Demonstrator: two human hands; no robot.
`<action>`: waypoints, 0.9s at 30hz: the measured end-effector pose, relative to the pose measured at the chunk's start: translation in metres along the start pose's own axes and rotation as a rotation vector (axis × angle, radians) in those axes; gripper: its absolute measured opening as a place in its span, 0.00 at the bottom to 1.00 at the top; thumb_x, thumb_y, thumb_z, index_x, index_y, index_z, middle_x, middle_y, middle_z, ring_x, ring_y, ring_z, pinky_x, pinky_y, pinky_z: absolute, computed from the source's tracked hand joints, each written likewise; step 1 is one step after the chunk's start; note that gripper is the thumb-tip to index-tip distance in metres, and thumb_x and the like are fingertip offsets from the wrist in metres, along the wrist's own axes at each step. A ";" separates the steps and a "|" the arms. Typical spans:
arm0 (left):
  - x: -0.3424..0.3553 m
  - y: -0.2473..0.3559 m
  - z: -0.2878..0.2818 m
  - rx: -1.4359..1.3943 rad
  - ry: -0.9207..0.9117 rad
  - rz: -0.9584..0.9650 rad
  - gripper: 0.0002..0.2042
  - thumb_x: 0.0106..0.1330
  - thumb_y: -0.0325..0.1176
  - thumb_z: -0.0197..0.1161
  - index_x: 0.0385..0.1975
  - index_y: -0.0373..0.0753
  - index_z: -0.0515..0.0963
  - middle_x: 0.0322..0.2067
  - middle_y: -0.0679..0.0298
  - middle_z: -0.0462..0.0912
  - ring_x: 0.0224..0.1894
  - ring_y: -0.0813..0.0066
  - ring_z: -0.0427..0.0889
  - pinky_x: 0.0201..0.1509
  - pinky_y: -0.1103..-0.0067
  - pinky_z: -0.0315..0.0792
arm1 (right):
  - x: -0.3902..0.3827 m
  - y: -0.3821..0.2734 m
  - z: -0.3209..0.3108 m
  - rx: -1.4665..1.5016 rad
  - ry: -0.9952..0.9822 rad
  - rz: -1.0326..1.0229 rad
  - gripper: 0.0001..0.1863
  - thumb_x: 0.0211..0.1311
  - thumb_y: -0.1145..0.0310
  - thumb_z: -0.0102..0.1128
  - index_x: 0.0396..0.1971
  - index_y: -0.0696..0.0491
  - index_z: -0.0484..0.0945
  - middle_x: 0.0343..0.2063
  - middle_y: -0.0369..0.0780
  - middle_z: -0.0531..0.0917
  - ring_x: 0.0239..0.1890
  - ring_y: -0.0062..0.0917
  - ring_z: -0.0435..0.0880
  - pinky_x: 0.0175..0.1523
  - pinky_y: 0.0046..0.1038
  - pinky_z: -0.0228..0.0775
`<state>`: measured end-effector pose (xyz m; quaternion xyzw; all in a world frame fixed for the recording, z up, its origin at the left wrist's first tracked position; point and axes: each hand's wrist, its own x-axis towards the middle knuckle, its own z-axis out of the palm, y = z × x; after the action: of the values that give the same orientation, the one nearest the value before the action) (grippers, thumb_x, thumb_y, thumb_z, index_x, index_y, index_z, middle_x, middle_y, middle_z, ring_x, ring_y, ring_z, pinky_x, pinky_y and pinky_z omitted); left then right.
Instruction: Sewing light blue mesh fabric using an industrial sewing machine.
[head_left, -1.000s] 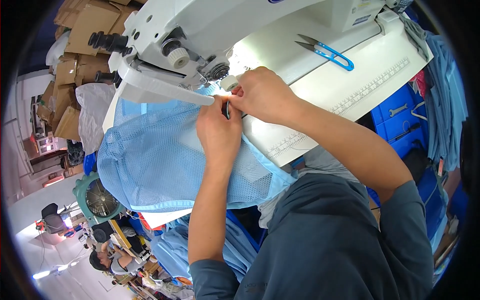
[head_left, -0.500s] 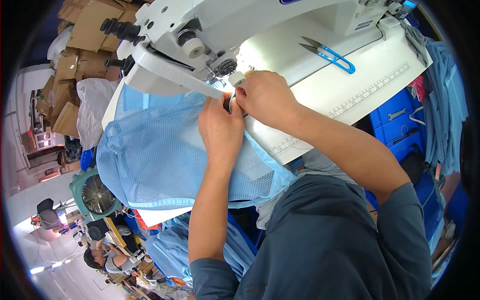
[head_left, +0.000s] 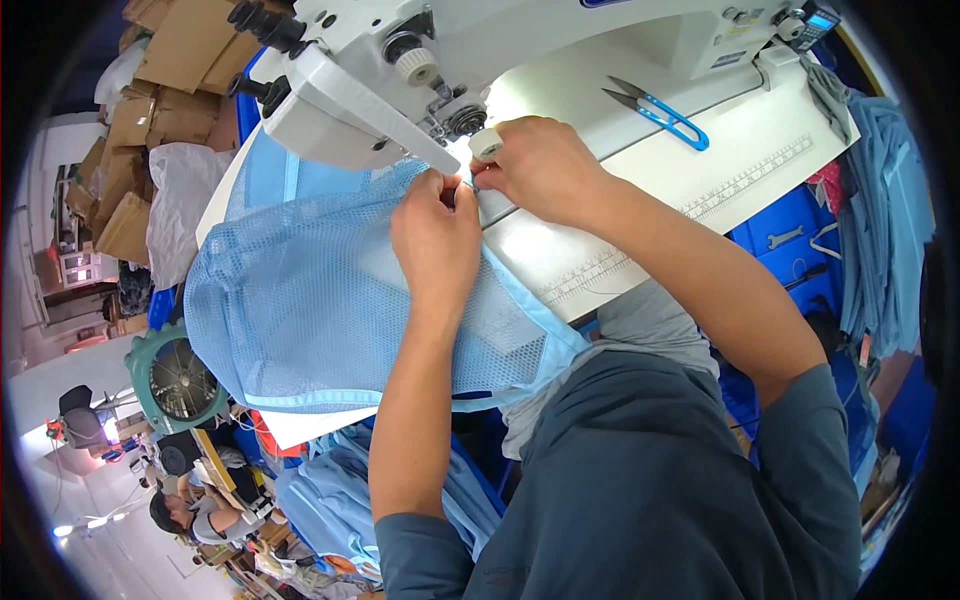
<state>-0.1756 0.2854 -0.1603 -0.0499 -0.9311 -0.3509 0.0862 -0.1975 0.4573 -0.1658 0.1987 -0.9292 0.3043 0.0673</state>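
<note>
The left hand (head_left: 437, 232) is lying palm down on the blue mesh cloth (head_left: 310, 300), its fingers curled and pinching the cloth's top edge right beside the right hand (head_left: 540, 165), so the two are touching at the fingertips. The right hand is closing thumb and fingers on that same edge, with a band of white tape around one finger. The cloth is spreading from the hands down and to the left, hanging over the near edge of the white table (head_left: 640, 215), its pale blue hem running along the bottom. Just beyond the hands, the sewing machine (head_left: 420, 70) is crowding the cloth's far edge, leaving little room there. Farther right, the tabletop is lying open, with blue-handled snips (head_left: 660, 112) well apart from the hands.
</note>
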 end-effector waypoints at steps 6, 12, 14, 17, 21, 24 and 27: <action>0.000 -0.001 0.001 0.023 0.017 0.046 0.06 0.65 0.29 0.66 0.32 0.32 0.81 0.31 0.52 0.84 0.31 0.52 0.83 0.37 0.61 0.74 | 0.001 -0.002 0.005 0.036 0.002 0.054 0.11 0.64 0.58 0.68 0.36 0.49 0.89 0.36 0.41 0.88 0.42 0.38 0.87 0.47 0.41 0.79; 0.001 -0.002 0.002 0.021 0.003 0.050 0.07 0.66 0.29 0.66 0.33 0.31 0.80 0.32 0.51 0.83 0.32 0.51 0.82 0.38 0.61 0.74 | -0.004 -0.009 0.011 0.029 0.109 0.095 0.10 0.63 0.59 0.68 0.34 0.50 0.87 0.35 0.40 0.88 0.34 0.38 0.88 0.41 0.40 0.80; 0.001 0.000 0.002 0.019 -0.008 0.040 0.07 0.66 0.30 0.65 0.33 0.31 0.79 0.33 0.51 0.83 0.33 0.50 0.82 0.38 0.60 0.74 | -0.007 -0.007 0.018 -0.084 0.173 0.004 0.09 0.64 0.61 0.66 0.34 0.51 0.86 0.34 0.42 0.87 0.30 0.38 0.88 0.36 0.39 0.80; 0.001 -0.004 0.002 0.061 0.040 0.098 0.05 0.67 0.26 0.66 0.34 0.30 0.82 0.29 0.54 0.86 0.28 0.66 0.84 0.36 0.70 0.77 | -0.009 -0.009 0.021 -0.104 0.228 -0.050 0.09 0.62 0.64 0.64 0.35 0.54 0.82 0.36 0.40 0.85 0.34 0.37 0.90 0.35 0.38 0.82; 0.000 0.001 0.001 0.055 -0.002 0.066 0.07 0.67 0.31 0.64 0.33 0.32 0.79 0.35 0.51 0.84 0.35 0.48 0.83 0.39 0.59 0.74 | -0.008 0.001 0.026 -0.137 0.251 -0.138 0.10 0.65 0.61 0.66 0.36 0.53 0.84 0.30 0.43 0.85 0.27 0.38 0.87 0.30 0.38 0.79; -0.001 0.000 0.000 0.057 0.006 0.082 0.07 0.67 0.30 0.64 0.34 0.33 0.79 0.36 0.51 0.84 0.36 0.48 0.83 0.40 0.59 0.75 | -0.009 -0.004 0.025 -0.166 0.204 -0.133 0.11 0.65 0.61 0.66 0.36 0.53 0.83 0.28 0.43 0.85 0.27 0.39 0.87 0.30 0.39 0.79; 0.000 0.001 0.001 0.043 0.010 0.050 0.06 0.67 0.30 0.64 0.34 0.33 0.80 0.36 0.52 0.84 0.37 0.48 0.84 0.40 0.59 0.75 | -0.012 -0.013 0.026 -0.141 0.188 -0.077 0.08 0.61 0.66 0.63 0.35 0.56 0.83 0.36 0.42 0.85 0.33 0.38 0.90 0.35 0.39 0.82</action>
<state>-0.1754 0.2867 -0.1611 -0.0695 -0.9364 -0.3289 0.1009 -0.1815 0.4363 -0.1826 0.1993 -0.9296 0.2528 0.1796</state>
